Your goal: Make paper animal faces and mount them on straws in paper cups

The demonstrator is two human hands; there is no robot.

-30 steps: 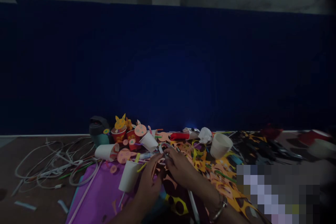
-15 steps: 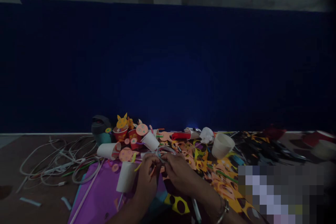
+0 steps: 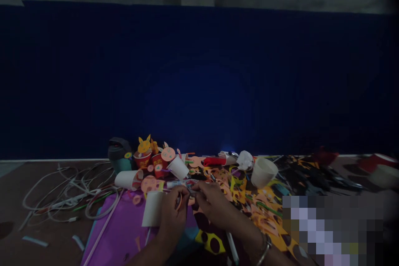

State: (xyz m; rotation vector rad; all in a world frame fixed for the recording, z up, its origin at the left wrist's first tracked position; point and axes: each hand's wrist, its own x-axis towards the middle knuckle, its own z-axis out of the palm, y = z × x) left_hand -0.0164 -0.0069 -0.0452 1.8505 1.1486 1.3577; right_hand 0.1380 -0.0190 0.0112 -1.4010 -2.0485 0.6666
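My left hand is closed, its fingertips pinched together near the middle of the table. A thin orange strip seems to show between its fingers, but I cannot tell what it is. Close against this hand's left side is a white paper cup above purple sheets, with a pale stick below it. My right hand, a bracelet on its wrist, meets the left one at the fingertips. Its fingers are pressed together too, and what they grip is dark and too small to name. Just beyond the fingertips lies a partly hidden pale ring-shaped thing.
Purple sheets lie at front left, beside tangled white cables. Red cups with paper animal faces stand at the back. Orange and yellow cut-out scraps cover the right side, near a white cup and crumpled paper.
The white paper cup has shifted slightly right and sits straighter. Both hands stay together; the pale ring that stood up above the fingertips is now lower and mostly hidden.
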